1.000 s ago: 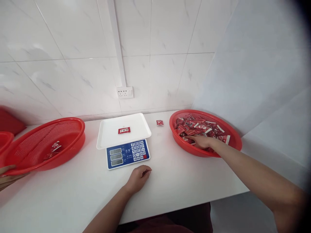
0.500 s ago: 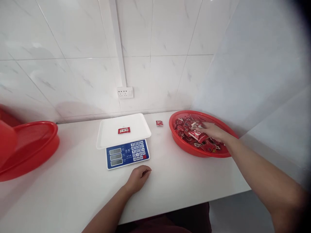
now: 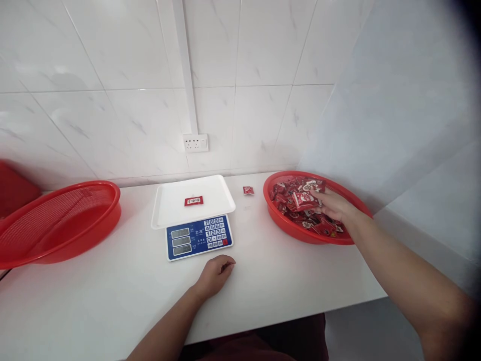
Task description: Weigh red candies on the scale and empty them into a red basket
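Observation:
My right hand (image 3: 332, 204) reaches over a red plastic basket (image 3: 276, 215) heaped with small red-and-white sachets. Its fingers are closed on a red sachet (image 3: 305, 200); other sachets lie right against the fingers, so I cannot tell whether more than one is held. My left hand (image 3: 216, 275) rests on the table with its fingers curled in, nothing visible in it, just in front of a digital scale (image 3: 199, 239). One red sachet (image 3: 194, 201) lies flat on the scale's white tray (image 3: 169, 200). Between scale and basket lies another small red sachet (image 3: 248, 190).
At the left stands a second red mesh basket (image 3: 67, 220), with a further red container (image 3: 15, 188) behind it. A tiled wall runs along the back of the white table (image 3: 112, 306), carrying a power socket (image 3: 196, 143). A pale wall closes the right side.
The left basket has shifted to the right, and a red shape in front of it is gone. My right hand has moved slightly right with the sachet. My left hand stays put.

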{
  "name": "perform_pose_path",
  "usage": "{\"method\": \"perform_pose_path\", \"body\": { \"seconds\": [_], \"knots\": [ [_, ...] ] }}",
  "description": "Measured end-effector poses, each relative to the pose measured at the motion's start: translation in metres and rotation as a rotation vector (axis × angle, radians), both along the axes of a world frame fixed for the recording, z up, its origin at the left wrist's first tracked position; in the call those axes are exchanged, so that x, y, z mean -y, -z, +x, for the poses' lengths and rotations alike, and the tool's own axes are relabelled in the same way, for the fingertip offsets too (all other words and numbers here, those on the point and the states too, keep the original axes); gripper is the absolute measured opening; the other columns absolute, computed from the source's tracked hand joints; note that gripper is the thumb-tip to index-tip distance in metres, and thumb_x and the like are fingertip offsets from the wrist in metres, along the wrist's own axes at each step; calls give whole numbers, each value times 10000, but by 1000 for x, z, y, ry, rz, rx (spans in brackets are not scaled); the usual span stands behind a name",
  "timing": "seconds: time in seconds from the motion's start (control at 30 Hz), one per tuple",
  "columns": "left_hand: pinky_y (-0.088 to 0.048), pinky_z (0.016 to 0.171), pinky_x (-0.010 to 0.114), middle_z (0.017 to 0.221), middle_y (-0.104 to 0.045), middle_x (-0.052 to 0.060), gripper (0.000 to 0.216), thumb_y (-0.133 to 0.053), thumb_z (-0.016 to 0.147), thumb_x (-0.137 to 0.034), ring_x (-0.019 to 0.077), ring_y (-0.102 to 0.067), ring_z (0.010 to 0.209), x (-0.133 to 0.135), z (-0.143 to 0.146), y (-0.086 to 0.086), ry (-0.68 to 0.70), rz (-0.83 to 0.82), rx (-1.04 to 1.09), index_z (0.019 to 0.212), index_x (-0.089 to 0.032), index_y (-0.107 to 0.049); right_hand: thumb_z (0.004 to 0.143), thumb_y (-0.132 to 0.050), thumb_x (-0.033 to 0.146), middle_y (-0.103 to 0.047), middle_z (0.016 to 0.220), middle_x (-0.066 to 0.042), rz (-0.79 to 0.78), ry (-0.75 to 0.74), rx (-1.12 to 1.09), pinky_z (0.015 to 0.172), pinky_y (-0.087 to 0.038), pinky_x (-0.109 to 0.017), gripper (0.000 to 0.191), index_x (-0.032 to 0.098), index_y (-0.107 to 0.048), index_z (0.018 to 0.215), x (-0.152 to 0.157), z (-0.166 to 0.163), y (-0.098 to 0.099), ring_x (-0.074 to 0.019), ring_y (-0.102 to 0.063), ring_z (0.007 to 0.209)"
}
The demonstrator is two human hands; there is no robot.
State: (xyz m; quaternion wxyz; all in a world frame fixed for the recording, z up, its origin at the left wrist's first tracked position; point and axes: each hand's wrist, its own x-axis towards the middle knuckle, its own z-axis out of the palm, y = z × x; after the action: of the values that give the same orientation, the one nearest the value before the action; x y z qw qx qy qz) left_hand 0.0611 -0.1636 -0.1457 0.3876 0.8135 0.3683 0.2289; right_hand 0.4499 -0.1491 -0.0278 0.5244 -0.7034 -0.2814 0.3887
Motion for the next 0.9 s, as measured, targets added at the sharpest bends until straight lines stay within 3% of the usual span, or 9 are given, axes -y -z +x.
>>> {"method": "perform_pose_path", "body": {
  "seconds": [0.13, 0.23, 0.4, 0.57, 0.73, 0.9],
  "knots": [
    [-454, 666, 245, 826, -648, 10, 199, -446, 824, -256, 140, -580, 729, 0, 0, -1, -3, -1, 13, 889, -204, -627, 774, -575, 185, -596, 1106, -50, 11, -55, 79, 601, -555, -258, 461, 321, -439, 1193, 1, -1, 3, -147, -633, 777],
    [-455, 662, 245, 825, -648, 9, 201, -447, 824, -263, 141, -580, 725, 0, 0, -1, -5, -3, 13, 887, -205, -629, 723, -602, 100, -608, 1027, -66, 16, -15, 80, 564, -534, -217, 621, 296, -382, 1269, 3, -5, 1, -138, -624, 718],
    [-455, 682, 245, 852, -651, 10, 197, -449, 827, -263, 144, -583, 754, 0, -1, 0, -1, -5, 14, 895, -209, -626, 716, -591, 46, -576, 680, -3, 52, 82, 100, 446, -471, -154, 433, 187, -537, 1121, 5, -13, -11, -87, -550, 519],
    [-453, 666, 243, 828, -651, 7, 197, -451, 828, -258, 139, -578, 724, 0, 0, -1, 0, 11, 1, 896, -211, -629, 700, -636, 89, -510, 588, 42, 165, 96, 167, 398, -453, -148, 341, 185, -586, 1023, -12, -28, -25, -62, -483, 440],
    [-458, 688, 243, 834, -658, 8, 199, -451, 823, -234, 140, -585, 740, 1, -1, -3, -1, 21, -6, 895, -209, -635, 721, -630, 165, -586, 694, 12, 300, -125, 94, 530, -547, -240, 154, 188, -604, 870, -54, -97, -37, -103, -585, 579],
    [-460, 682, 244, 845, -662, 14, 202, -451, 823, -235, 144, -589, 746, 2, 0, -2, -9, 33, -6, 896, -201, -636, 734, -622, 200, -610, 735, 2, 284, -378, 101, 567, -550, -279, 93, 187, -570, 809, -98, -189, -29, -112, -602, 600]
  ]
}}
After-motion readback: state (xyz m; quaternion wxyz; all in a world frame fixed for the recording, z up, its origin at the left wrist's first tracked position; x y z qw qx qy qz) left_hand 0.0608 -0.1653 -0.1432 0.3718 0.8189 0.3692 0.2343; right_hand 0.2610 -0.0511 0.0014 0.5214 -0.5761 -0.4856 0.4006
